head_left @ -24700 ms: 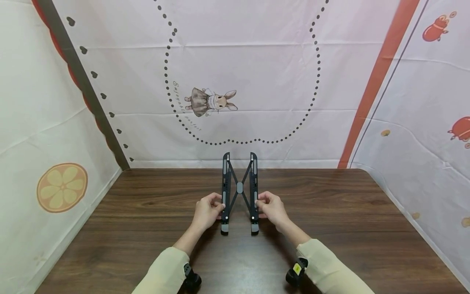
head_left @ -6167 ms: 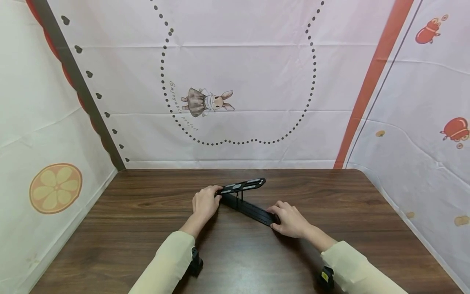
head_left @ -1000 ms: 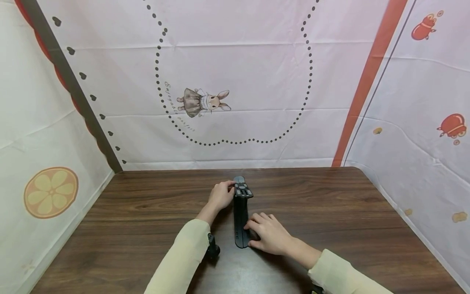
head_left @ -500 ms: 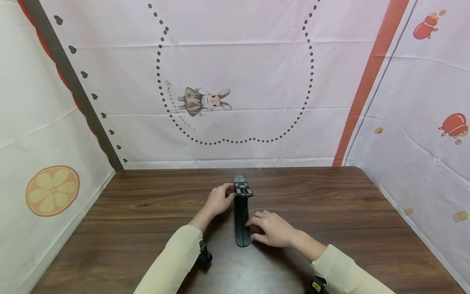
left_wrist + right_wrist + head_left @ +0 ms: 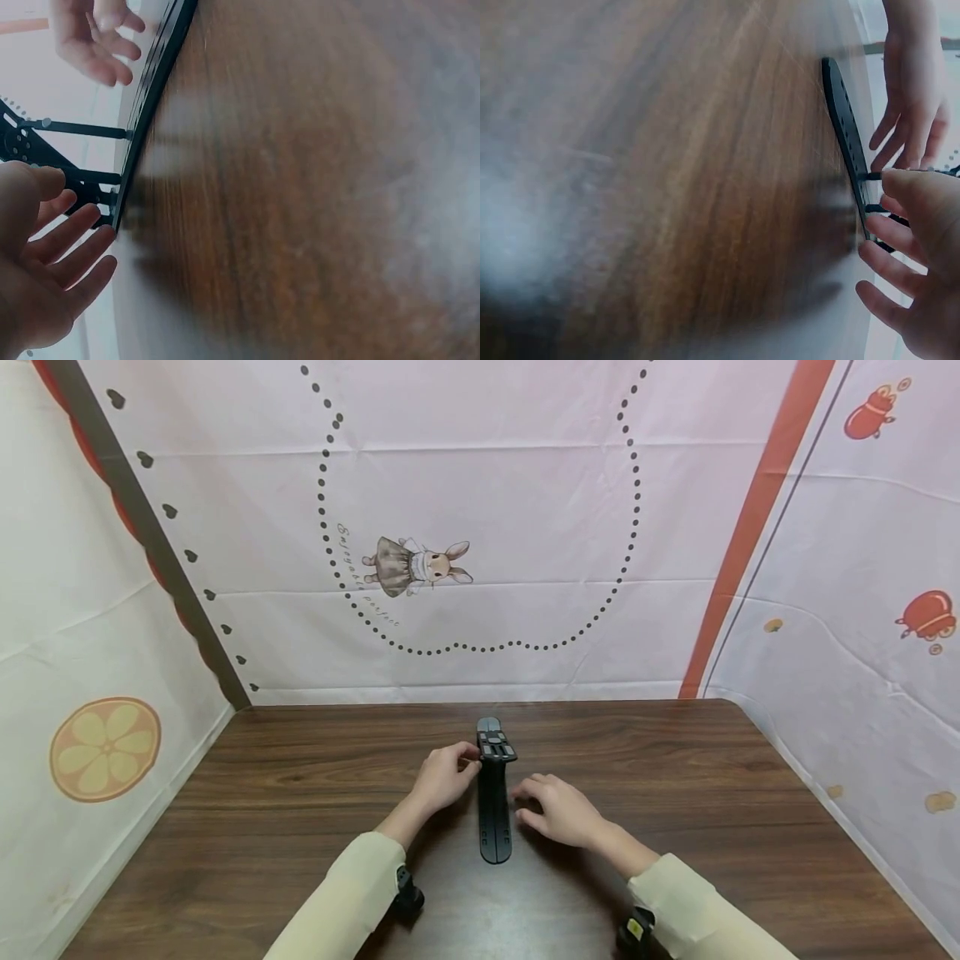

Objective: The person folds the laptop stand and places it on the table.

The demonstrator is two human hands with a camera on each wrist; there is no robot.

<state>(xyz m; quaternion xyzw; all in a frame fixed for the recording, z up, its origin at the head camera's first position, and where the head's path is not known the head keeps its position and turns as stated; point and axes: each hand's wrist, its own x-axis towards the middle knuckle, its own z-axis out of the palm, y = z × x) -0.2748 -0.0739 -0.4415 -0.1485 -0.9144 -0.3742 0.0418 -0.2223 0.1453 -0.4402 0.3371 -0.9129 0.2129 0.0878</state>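
Fingers loose and gripping nothing, a person's left hand [image 5: 444, 777] lingers beside a black folding stand [image 5: 494, 814], contact unclear from these angles; the right hand [image 5: 561, 812], relaxed, hovers just apart. Set base-down mid-table [image 5: 315, 793], the stand apparently needs no support, struts [image 5: 82, 130] propping its upper frame [image 5: 497, 747].
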